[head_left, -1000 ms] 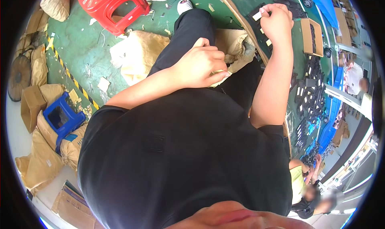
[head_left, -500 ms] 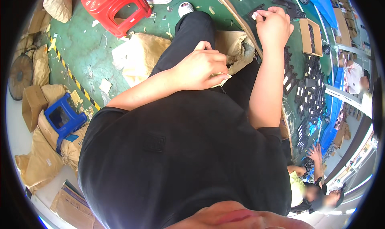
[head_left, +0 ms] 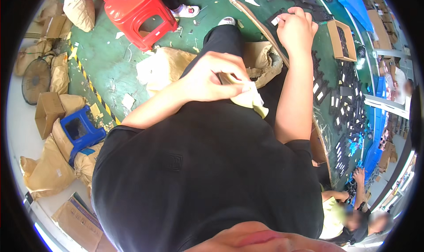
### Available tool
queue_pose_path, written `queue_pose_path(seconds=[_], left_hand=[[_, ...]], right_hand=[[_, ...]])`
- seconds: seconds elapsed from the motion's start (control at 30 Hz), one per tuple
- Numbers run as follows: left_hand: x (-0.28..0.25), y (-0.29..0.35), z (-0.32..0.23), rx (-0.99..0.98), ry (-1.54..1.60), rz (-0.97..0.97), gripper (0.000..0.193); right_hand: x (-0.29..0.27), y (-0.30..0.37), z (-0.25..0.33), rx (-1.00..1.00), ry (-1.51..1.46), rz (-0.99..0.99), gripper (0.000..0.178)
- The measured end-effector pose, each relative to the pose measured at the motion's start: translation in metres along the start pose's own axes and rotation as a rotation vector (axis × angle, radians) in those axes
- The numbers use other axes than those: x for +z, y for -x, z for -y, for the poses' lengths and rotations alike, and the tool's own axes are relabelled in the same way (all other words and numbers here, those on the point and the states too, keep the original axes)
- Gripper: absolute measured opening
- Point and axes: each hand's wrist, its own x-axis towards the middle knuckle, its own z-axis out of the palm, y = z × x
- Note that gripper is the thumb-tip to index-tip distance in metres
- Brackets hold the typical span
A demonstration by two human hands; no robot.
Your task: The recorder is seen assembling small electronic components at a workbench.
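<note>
Looked to be midway through a sticker job, judging by what lay in each hand. Nearest, on the lap of the black trousers, rested the left hand (head_left: 212,77), curled almost shut around a wad of pale yellow backing paper (head_left: 252,99), with loose ends spilling out past the fingertips toward the right. Further out, raised on an upright forearm, stood the right hand (head_left: 296,29), fingers bunched and thumb pinched against a small white sticker (head_left: 275,20) that poked out at its left side; otherwise closed, nothing else in the grip. Hung there just over the near edge of the long green table (head_left: 329,82), not touching it as far as could be told. Judged as a pick-and-place step with the sticker already lifted and not yet down: setting it squarely would call for a steady pinch and a flat press onto one of the black parts (head_left: 340,102) laid in rows along the tabletop, several already bearing white patches. Beyond the hand, sat a shallow cardboard box (head_left: 342,40) with more dark pieces. Off to the left on the green floor, stood a red stool (head_left: 139,13), a blue stool (head_left: 79,130) and brown paper sacks (head_left: 48,172). Far down the table, reached a co-worker's hand (head_left: 358,174).
</note>
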Motion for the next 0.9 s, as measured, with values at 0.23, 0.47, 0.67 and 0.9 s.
queue_pose_path(seconds=[0.23,0.47,0.67,0.9], left_hand=[[-0.058,-0.004,-0.002,-0.061,0.134,-0.543,0.034],[-0.144,-0.130,0.000,-0.133,0.660,-0.696,0.031],[-0.257,-0.243,0.102,-0.179,0.855,-0.094,0.046],[-0.267,-0.297,0.147,-0.196,0.746,-0.260,0.035]], right_hand=[[-0.174,0.045,0.014,0.092,-1.625,-0.087,0.035],[-0.241,0.090,-0.004,-1.035,-2.422,-0.099,0.051],[-0.248,0.172,-0.055,-0.891,-2.050,-0.341,0.064],[-0.241,0.248,-0.072,-0.210,-1.483,-0.675,0.062]])
